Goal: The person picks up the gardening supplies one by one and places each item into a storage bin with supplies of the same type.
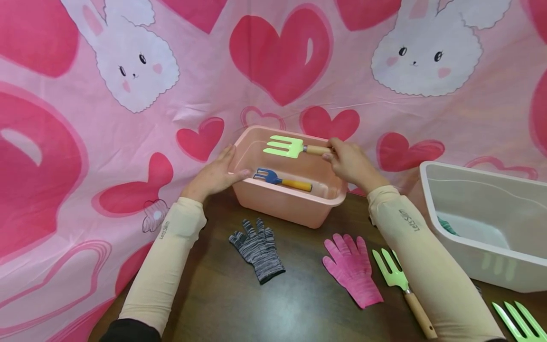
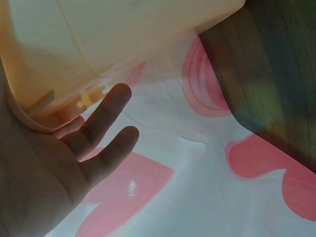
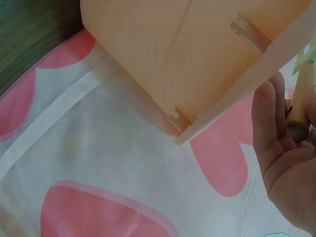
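Note:
A pink plastic tub (image 1: 282, 208) stands on the dark table; its underside and rim show as the tub wall (image 2: 98, 44) and tub corner (image 3: 197, 64) in the wrist views. My right hand (image 1: 348, 161) grips the wooden handle (image 3: 301, 106) of a light green garden fork (image 1: 284, 146) held over the tub. A blue fork with an orange handle (image 1: 279, 179) lies inside. My left hand (image 1: 215, 175) rests with straight fingers (image 2: 106, 123) against the tub's left rim.
On the table in front lie a grey striped glove (image 1: 258, 248), a pink glove (image 1: 352, 268) and a second green fork (image 1: 399, 282). Another green fork (image 1: 519, 323) is at the right corner. A white tub (image 1: 483, 247) stands right. A pink heart cloth (image 1: 128, 142) hangs behind.

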The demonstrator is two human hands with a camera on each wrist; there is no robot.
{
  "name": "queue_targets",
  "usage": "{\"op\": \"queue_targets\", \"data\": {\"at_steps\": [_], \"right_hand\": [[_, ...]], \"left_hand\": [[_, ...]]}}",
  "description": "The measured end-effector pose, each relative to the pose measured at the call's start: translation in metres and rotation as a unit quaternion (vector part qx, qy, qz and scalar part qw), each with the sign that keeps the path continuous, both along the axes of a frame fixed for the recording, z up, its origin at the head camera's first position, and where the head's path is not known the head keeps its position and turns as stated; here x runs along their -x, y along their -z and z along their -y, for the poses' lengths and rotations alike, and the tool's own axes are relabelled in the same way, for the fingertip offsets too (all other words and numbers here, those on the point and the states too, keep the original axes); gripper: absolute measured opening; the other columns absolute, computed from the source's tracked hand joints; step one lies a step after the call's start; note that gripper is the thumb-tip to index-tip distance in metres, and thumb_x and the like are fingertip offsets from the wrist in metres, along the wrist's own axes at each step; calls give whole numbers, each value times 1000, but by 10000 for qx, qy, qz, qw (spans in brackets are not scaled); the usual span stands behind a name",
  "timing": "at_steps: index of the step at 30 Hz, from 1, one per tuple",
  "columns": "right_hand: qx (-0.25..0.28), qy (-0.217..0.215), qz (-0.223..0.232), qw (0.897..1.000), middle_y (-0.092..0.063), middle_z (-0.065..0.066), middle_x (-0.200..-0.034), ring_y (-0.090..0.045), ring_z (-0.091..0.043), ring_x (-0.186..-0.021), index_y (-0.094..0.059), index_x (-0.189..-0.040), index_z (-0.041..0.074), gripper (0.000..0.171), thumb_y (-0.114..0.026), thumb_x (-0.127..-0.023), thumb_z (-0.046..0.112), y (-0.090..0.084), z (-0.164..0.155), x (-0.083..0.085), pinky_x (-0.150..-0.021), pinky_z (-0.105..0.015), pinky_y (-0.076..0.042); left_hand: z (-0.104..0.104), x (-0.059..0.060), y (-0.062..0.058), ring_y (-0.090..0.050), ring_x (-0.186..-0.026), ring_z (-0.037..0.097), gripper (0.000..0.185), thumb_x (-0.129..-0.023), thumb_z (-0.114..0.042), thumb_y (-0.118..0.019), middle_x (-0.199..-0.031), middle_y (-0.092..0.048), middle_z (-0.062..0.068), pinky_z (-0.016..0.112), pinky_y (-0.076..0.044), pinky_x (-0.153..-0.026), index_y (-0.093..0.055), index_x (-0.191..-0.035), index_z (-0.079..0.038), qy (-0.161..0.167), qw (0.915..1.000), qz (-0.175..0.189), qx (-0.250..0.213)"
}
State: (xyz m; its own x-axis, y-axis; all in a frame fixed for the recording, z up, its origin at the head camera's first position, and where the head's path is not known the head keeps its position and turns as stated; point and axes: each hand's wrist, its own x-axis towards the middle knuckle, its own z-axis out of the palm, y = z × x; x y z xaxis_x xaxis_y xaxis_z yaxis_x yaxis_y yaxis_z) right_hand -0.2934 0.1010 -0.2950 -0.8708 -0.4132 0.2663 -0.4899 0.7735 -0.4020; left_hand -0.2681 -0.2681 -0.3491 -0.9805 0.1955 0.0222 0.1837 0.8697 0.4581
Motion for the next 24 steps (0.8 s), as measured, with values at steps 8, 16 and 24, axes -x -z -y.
{"op": "queue_targets", "data": {"at_steps": [8, 16, 24], "right_hand": [[74, -69, 187, 9998, -58, -12, -78, -56, -31, -73, -56, -110, 3, 18, -63, -101, 17, 4, 0, 4, -65, -44, -46], [59, -153, 129, 9998, -58, -13, -81, -55, -33, -75, -56, -110, 3, 18, -62, -101, 17, 5, 1, 7, -68, -46, -46], [90, -249, 240, 9994, -58, -11, -76, -58, -27, -66, -55, -108, 2, 18, -63, -101, 17, 4, 1, 7, -61, -41, -48]], "left_hand": [[0, 1, 0, -6, -154, 30, 106, -90, -70, -57, -169, -4, 8, 53, -18, -120, -5, -164, -15, -7, 10000, 6, -39], [0, 1, 0, -7, -154, 29, 114, -84, -82, -51, -169, -3, 6, 53, -19, -120, -5, -164, -16, -6, 10000, 24, -34], [1, 3, 1, -6, -154, 29, 110, -87, -77, -53, -169, -5, 10, 52, -18, -120, -6, -164, -14, 36, 10000, -59, -10]]}}
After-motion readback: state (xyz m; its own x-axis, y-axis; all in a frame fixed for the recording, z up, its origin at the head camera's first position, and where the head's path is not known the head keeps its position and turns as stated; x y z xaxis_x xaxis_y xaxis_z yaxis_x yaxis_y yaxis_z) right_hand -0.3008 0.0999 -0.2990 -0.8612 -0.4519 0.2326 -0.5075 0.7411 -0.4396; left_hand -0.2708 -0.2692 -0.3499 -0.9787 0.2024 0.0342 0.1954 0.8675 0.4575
